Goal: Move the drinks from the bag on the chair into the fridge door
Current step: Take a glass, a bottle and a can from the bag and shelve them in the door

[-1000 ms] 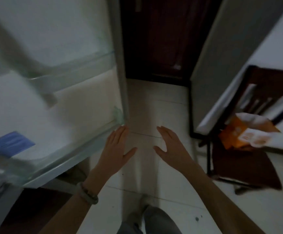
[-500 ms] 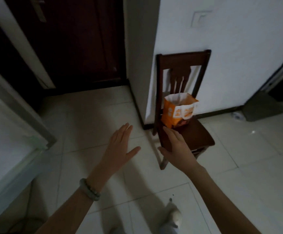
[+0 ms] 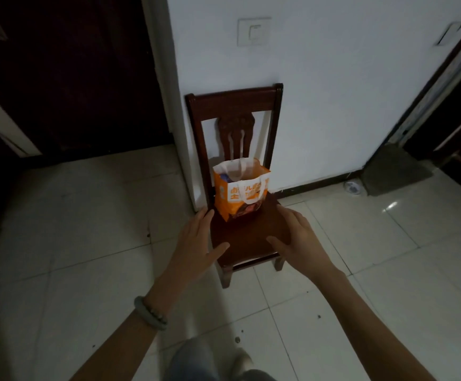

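The dark brown wooden chair [image 3: 247,237] stands against the white wall [image 3: 333,92]. The orange-and-white paper bag [image 3: 239,192] sits upright on its seat, mouth open. Left hand [image 3: 196,243] and right hand [image 3: 300,243] hover before the bag, fingers spread, holding nothing.

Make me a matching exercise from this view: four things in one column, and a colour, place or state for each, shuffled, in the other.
Things:
1. bag
2. chair
3. left hand
4. wall switch

Descriptions:
A. dark brown wood, back against the wall
B. white, high on the wall above the chair
C. orange and white, standing open on the seat
D. open and empty, bracelet at the wrist

Pairs: 1-C, 2-A, 3-D, 4-B
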`<state>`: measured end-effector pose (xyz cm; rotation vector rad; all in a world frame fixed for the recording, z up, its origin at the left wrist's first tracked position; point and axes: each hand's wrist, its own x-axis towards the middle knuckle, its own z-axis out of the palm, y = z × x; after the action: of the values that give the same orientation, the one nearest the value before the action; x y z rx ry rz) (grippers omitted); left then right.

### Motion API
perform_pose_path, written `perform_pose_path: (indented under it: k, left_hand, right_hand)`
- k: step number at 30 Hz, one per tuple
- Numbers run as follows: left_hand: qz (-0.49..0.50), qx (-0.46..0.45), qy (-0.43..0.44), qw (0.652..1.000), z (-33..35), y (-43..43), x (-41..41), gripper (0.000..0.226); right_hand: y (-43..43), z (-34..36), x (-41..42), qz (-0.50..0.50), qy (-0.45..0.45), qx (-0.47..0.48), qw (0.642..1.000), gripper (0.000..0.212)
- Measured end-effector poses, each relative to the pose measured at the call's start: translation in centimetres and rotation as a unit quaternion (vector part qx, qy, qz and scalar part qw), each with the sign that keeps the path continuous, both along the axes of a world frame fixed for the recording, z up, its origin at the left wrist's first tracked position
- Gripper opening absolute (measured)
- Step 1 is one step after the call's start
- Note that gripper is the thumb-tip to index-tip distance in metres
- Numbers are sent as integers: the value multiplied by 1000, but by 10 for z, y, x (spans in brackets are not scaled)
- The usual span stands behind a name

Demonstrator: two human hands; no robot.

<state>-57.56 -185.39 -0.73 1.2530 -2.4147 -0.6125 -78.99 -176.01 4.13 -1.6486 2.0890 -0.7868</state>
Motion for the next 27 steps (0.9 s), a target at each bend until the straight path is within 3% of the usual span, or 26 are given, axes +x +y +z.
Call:
perform_pose_path:
  k: [9,16,27]
  left_hand:
    - [8,11,-4,1000,-13,-61,-74,80]
    - [39,13,-12,999,-39,-156,-130,87]
    - [67,62,-16,996,-75,-288,-192,74]
  right_hand:
    - [-66,-17,-71,3,-15,-5,1000,63]
    - [-166,-35,-136,26,7,10,1000,61]
    - [-312,-68,-209,87,10,28,996,52]
